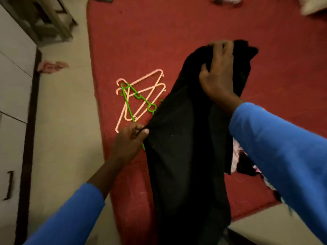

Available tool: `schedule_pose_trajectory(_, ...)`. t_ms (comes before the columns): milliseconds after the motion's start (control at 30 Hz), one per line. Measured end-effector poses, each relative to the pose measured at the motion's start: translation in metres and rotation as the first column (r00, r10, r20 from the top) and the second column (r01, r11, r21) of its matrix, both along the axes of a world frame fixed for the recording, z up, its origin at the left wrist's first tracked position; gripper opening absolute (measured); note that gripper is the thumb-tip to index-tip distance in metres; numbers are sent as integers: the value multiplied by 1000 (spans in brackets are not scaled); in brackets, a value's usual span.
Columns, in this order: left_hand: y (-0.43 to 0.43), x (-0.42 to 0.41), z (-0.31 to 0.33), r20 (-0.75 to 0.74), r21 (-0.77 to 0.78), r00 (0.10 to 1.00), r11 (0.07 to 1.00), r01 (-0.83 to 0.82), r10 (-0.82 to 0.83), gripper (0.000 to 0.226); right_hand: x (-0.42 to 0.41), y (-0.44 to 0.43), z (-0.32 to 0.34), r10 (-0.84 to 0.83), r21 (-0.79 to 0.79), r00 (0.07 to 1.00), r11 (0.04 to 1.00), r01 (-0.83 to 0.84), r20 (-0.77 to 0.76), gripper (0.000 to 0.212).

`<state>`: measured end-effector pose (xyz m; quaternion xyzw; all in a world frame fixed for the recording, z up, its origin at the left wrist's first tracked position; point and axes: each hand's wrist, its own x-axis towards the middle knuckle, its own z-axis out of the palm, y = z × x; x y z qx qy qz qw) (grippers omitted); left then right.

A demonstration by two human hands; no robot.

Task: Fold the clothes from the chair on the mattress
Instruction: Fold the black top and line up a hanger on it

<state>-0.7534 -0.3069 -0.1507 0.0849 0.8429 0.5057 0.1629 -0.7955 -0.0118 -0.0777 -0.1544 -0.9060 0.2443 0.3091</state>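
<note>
A long black garment (184, 142) hangs over the red mattress (141, 41), stretched between both hands. My left hand (130, 140) pinches its left edge between thumb and fingers, low and near the mattress's left side. My right hand (218, 71) grips the bunched upper end of the cloth, higher and farther out. The garment's lower part drops toward me and past the mattress's near edge. Both forearms wear blue sleeves.
Pink and green plastic hangers (139, 98) lie on the mattress just left of the garment. A pink-and-black patterned cloth (246, 163) lies under my right arm. White cupboards (12, 85) line the left wall, a pink item (51, 66) lies on the tiled floor.
</note>
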Motion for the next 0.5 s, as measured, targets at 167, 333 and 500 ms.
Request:
schedule_pose_trajectory(167, 24, -66, -108, -23, -108, 992, 986, -128, 126, 3, -101, 20, -119, 70, 2, 967, 997, -73, 245, 45)
schedule_pose_trajectory(333, 44, -105, -158, -113, -100, 953, 951, -293, 282, 4, -185, 32, -176, 139, 11, 906, 988, -157, 400, 46)
schedule_pose_trajectory(500, 53, -145, -187, -112, -203, 943, 922, -330, 313, 13, -221, 33, -212, 323, -143, 667, 940, -311, 671, 62)
